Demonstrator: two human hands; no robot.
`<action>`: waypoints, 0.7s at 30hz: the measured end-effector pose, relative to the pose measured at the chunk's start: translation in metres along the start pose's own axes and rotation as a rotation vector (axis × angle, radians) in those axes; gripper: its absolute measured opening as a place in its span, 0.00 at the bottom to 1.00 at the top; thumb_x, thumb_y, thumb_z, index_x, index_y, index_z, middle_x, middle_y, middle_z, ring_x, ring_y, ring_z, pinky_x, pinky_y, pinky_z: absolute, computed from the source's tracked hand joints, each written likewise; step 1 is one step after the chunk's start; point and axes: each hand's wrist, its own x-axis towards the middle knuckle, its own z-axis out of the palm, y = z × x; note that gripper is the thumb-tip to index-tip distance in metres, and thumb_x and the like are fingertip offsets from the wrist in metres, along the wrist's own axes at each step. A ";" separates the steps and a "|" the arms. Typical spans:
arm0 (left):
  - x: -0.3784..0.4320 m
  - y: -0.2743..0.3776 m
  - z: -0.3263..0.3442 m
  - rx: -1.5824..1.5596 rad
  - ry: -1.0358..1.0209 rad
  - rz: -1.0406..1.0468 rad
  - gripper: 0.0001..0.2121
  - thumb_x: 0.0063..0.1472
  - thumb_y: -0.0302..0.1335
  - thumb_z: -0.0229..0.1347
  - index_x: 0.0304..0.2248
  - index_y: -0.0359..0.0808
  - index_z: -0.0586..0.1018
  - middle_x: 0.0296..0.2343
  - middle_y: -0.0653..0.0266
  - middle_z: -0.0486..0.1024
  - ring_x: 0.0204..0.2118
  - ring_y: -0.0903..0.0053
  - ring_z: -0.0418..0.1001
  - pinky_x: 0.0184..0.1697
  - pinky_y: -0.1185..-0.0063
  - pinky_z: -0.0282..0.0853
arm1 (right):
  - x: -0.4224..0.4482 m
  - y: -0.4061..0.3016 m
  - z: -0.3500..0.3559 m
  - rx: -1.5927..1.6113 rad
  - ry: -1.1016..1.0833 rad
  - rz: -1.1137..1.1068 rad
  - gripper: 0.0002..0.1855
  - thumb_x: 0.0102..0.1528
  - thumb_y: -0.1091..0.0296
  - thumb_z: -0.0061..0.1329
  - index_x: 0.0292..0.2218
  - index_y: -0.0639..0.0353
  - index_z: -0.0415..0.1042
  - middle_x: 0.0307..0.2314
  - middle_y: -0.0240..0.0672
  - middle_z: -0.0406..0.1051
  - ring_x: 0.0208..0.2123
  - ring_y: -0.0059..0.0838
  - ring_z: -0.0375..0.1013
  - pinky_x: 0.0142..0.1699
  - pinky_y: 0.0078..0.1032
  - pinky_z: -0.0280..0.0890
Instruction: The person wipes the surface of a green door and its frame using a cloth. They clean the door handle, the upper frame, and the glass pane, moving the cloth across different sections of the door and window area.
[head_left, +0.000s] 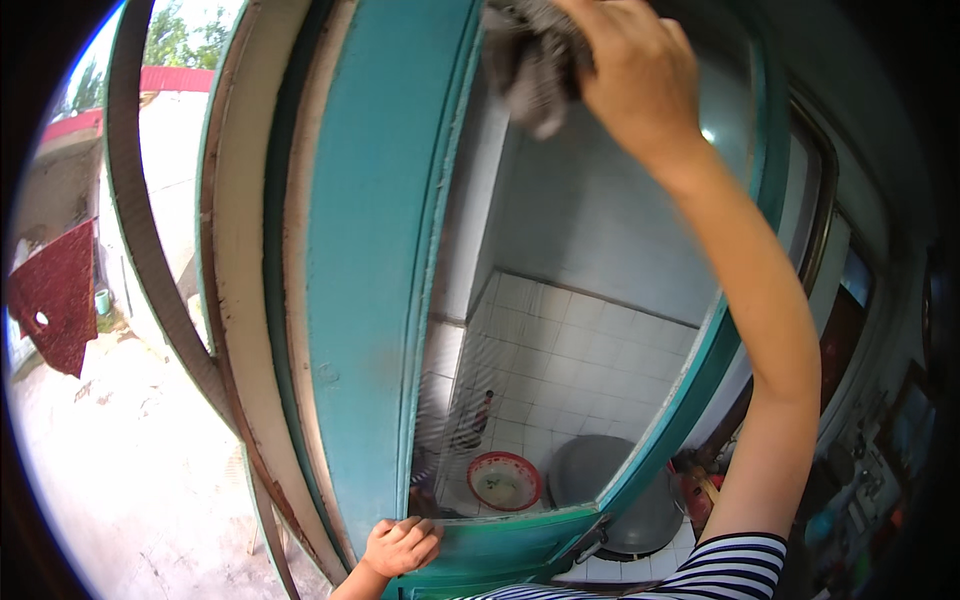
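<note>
Raised at the top of the view, my right hand (637, 67) grips a crumpled grey-brown cloth (536, 71). The cloth lies over the upper part of a glass pane (592, 210) set in a teal-painted wooden door (375, 225); motion blurs it slightly. Low down, my left hand (405, 546) rests with curled fingers on the lower rail of the door frame, near the bottom left corner of the glass. A metal latch (592, 544) sits on the frame to its right.
Behind the glass are white wall tiles (570, 337), a red-rimmed basin (504, 480), a dark bottle (482, 412) and a large grey round lid (637, 525). A door jamb (240, 225) stands at left, with a bright yard (150, 465) beyond. Kitchen clutter (862, 480) lies in shadow at right.
</note>
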 end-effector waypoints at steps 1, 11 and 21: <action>0.000 0.000 -0.001 -0.003 -0.004 0.001 0.11 0.47 0.35 0.64 0.33 0.52 0.81 0.34 0.80 0.73 0.39 0.85 0.71 0.43 0.77 0.57 | -0.002 0.007 0.002 -0.003 -0.002 0.003 0.16 0.53 0.70 0.52 0.44 0.53 0.75 0.34 0.35 0.79 0.40 0.38 0.75 0.43 0.37 0.65; -0.001 0.005 -0.007 -0.040 -0.049 -0.053 0.11 0.52 0.35 0.62 0.37 0.50 0.81 0.38 0.80 0.74 0.41 0.87 0.71 0.43 0.81 0.59 | 0.098 0.109 0.077 -0.128 -0.058 0.497 0.16 0.54 0.69 0.50 0.45 0.48 0.75 0.40 0.43 0.77 0.47 0.51 0.74 0.50 0.47 0.67; 0.006 0.005 -0.008 -0.073 -0.022 -0.020 0.10 0.53 0.32 0.62 0.37 0.47 0.80 0.38 0.76 0.75 0.42 0.84 0.73 0.44 0.79 0.60 | -0.001 0.002 -0.010 0.049 -0.181 0.072 0.23 0.48 0.75 0.52 0.48 0.47 0.75 0.44 0.35 0.76 0.48 0.42 0.72 0.50 0.39 0.63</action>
